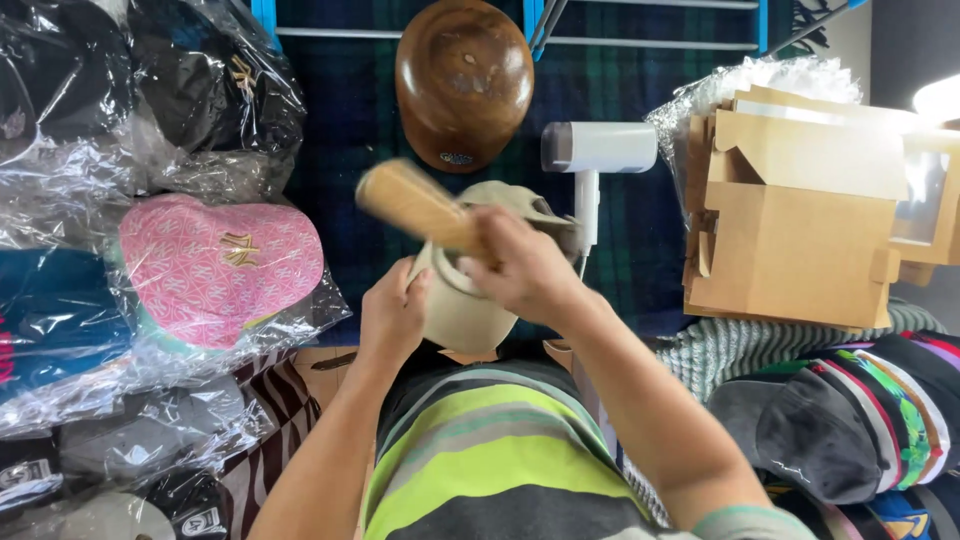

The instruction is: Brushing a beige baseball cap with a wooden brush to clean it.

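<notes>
Bright, even light; a lamp flares at the far right edge, plastic wrap glints left, my brush blurs.

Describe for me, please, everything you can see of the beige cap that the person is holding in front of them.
The beige cap looks like plain soft fabric with no marking in view. It is held above the person's lap, crown toward the body and opening turned up and away. The left hand grips its near left edge, while the right hand presses a wooden brush into or against the upper part. Its brim pokes out behind the right hand, near the white hair dryer. Much of it is hidden by the hands.
</notes>
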